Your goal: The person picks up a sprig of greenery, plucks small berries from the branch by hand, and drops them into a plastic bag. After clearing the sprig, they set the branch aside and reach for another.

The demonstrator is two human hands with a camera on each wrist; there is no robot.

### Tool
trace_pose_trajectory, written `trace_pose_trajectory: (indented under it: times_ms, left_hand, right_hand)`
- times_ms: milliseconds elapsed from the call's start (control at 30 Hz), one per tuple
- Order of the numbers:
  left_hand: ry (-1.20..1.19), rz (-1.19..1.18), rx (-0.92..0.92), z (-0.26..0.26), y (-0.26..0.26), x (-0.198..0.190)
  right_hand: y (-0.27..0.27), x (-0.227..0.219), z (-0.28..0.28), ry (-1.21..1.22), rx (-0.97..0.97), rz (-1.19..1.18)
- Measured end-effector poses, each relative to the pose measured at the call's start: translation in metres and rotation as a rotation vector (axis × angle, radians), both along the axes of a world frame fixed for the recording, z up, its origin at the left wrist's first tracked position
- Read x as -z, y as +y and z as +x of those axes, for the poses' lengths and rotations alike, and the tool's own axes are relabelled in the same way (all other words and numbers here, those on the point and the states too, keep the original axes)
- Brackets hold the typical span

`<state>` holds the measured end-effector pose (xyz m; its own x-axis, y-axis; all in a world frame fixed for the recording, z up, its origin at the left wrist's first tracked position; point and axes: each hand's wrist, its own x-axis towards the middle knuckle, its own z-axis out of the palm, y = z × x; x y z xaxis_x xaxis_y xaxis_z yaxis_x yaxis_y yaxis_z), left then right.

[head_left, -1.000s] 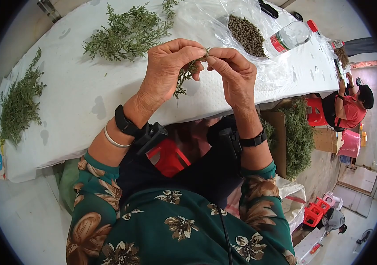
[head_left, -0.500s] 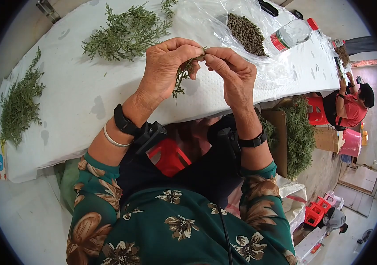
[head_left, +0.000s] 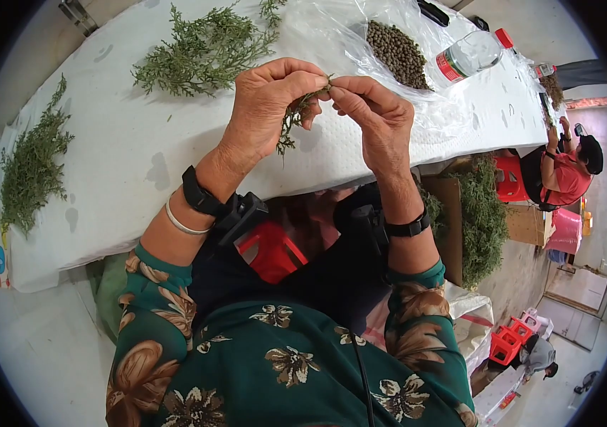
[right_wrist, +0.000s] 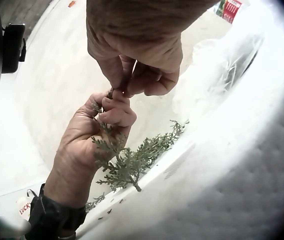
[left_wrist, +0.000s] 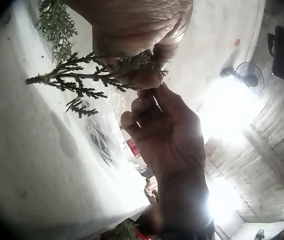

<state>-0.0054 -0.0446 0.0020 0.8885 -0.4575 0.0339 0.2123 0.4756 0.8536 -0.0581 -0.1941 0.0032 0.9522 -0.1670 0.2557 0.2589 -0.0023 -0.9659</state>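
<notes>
Between thumb and fingers my left hand [head_left: 264, 107] grips a green cypress sprig [left_wrist: 82, 77], whose leafy stem hangs below the palm in the head view. My right hand [head_left: 383, 124] pinches at the sprig's upper end, its fingertips meeting those of the left hand. What lies right between the fingertips is hidden. Behind the hands, a larger cypress branch [head_left: 207, 53] lies on the white-covered table [head_left: 196, 135]. A pile of small round brown cones or seeds [head_left: 397, 57] sits on clear plastic beyond the right hand.
Another cypress branch [head_left: 33, 167] lies at the table's left end. A red-capped bottle [head_left: 470, 57] lies beside the pile. To the right, a cardboard box [head_left: 445, 220] stands near more greenery [head_left: 481, 220]. A person in a red shirt [head_left: 570, 174] sits farther along the table.
Both hands have shifted very slightly left with the sprig between them. Their pinching grips look the same, and the things on the table have not moved.
</notes>
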Motion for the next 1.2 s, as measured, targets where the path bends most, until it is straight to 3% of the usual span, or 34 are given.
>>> trace_pose_trajectory:
  times_ms: [633,867,1000,1200]
  left_hand:
    - [-0.077,0.006,-0.030,-0.002,-0.003,0.000]
    - [-0.052,-0.057,-0.032,-0.003,-0.002,-0.003]
    - [-0.042,-0.085,-0.027,-0.002,-0.001,-0.004]
    - [-0.068,-0.031,-0.041,-0.003,0.000,-0.005]
  right_hand:
    - [0.005,0.007,0.000,-0.078,0.070,-0.157]
    - [0.003,0.010,0.007,-0.014,-0.077,0.373]
    - [0.005,0.014,0.008,0.020,-0.127,0.516]
    - [0.007,0.014,0.008,-0.004,-0.131,0.508]
